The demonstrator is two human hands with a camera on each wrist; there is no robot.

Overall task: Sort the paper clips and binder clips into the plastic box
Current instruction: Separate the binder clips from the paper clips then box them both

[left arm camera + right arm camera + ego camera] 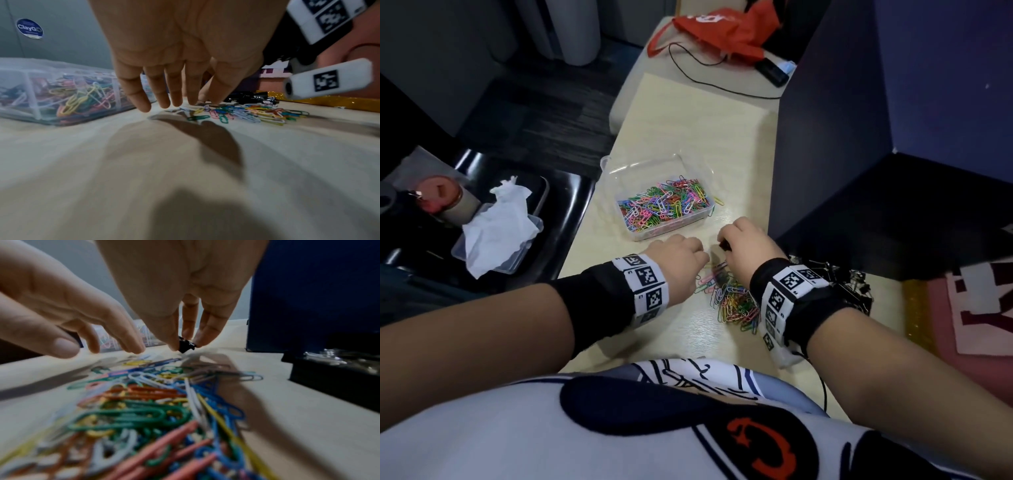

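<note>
While the right hand (748, 245) pinches one small black binder clip (186, 344) just above the worktop (678, 335), its grip is narrow and tight on that clip, with thumb and fingertips (172, 344) at its sides. The left hand (676, 263) is loose and holds nothing; its straight fingers (176, 95) reach down to the near-left edge of the pile of colored paper clips (729, 298). The plastic box (659, 198) sits a bit farther away, to the left, and already has lots of paper clips in it. More black binder clips (849, 284) lie in a heap to the right of the pile. To do this step well, I think the right hand should lift the clip straight up so no paper clip hangs on it. Then it should go to a part of the box with no paper clips, and let go low down. The left hand can hold the pile flat.
</note>
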